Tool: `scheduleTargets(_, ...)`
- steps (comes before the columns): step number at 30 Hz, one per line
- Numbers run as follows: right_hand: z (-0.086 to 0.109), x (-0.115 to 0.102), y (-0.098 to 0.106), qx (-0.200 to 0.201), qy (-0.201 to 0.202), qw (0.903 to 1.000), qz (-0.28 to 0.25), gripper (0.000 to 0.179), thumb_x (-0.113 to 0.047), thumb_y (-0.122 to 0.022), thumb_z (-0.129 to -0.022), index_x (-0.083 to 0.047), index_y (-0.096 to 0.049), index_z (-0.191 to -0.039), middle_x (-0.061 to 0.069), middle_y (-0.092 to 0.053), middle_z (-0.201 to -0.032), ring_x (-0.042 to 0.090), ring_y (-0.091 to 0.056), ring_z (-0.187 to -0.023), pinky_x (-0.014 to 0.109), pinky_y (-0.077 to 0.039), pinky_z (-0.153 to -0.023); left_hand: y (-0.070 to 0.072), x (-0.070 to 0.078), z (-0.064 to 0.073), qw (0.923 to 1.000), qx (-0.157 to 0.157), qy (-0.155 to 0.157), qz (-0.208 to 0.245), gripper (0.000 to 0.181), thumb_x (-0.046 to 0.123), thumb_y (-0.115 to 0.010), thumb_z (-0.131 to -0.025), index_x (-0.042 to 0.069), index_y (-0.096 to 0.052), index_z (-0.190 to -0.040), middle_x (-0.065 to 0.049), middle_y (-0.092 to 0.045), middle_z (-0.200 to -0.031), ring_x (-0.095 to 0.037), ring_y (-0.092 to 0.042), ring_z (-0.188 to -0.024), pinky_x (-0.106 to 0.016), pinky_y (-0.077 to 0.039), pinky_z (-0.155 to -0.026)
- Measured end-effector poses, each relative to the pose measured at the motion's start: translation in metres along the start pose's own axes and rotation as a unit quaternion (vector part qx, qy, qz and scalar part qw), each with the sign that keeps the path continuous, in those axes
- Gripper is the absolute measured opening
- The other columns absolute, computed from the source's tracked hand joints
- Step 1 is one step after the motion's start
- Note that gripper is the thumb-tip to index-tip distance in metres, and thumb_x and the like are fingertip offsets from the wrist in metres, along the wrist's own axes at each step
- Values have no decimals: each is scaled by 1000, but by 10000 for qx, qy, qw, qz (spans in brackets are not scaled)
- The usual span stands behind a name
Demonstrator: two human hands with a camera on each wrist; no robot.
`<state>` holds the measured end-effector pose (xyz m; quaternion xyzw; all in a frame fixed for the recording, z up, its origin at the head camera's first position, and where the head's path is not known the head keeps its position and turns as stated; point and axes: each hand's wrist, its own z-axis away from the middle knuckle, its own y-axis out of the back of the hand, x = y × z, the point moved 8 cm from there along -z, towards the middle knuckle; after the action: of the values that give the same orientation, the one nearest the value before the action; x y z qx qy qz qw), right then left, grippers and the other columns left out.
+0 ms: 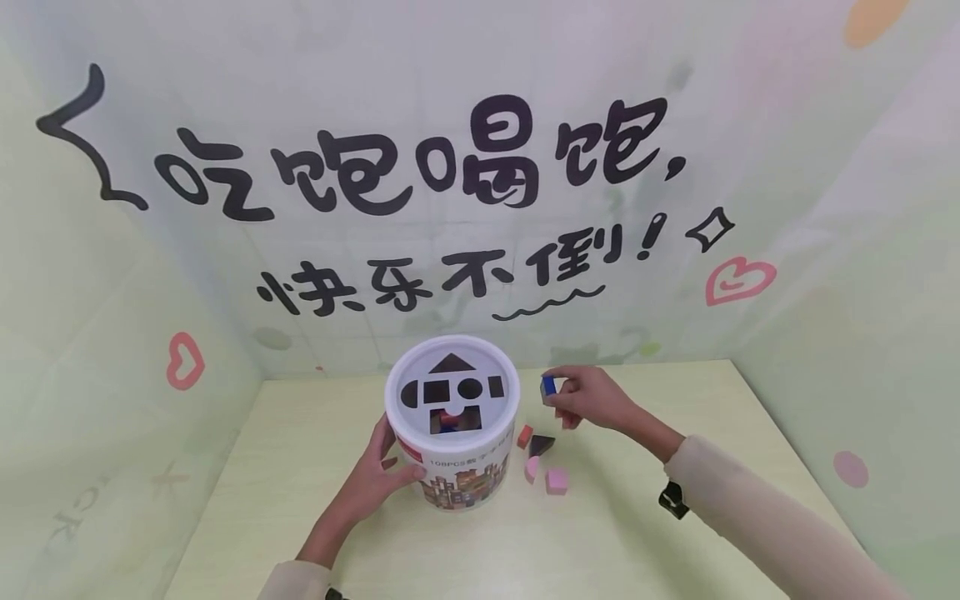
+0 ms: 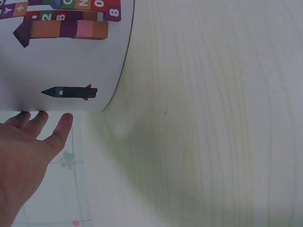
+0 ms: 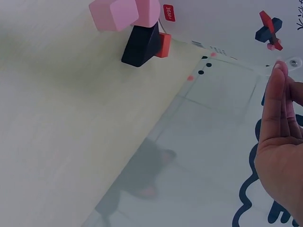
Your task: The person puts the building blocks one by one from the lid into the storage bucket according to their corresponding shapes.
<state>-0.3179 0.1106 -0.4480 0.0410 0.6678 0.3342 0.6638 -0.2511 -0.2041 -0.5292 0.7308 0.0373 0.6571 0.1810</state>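
A white round bucket with a shape-sorter lid stands upright on the table. My left hand rests against its left side, thumb toward the front; in the left wrist view the fingertips touch the printed wall. To the right of the bucket, at about lid height in the head view, my right hand pinches a small blue block between thumb and fingers. The right wrist view shows the right hand side-on, its fingers hiding most of the block. Red and blue show through the lid's bottom cutout.
Right of the bucket lie an orange-red block, a black triangular block, a pink rounded block and a pink cube. The pale wood table meets a printed wall behind and at both sides.
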Motion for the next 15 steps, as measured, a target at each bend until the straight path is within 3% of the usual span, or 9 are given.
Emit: scheduleTargets(15,4,-24,0,-197,122,9997,-29,42,-15,-70,-88,-3,-60,-127,6,-67,-68,21,-67,-57,35,-59,-57,0,-2,0,10000,8,40,31,100,23,-77,-82,29,-10,-156,-9,-21,-161,-40,-23,-145,-64,-37,-104)
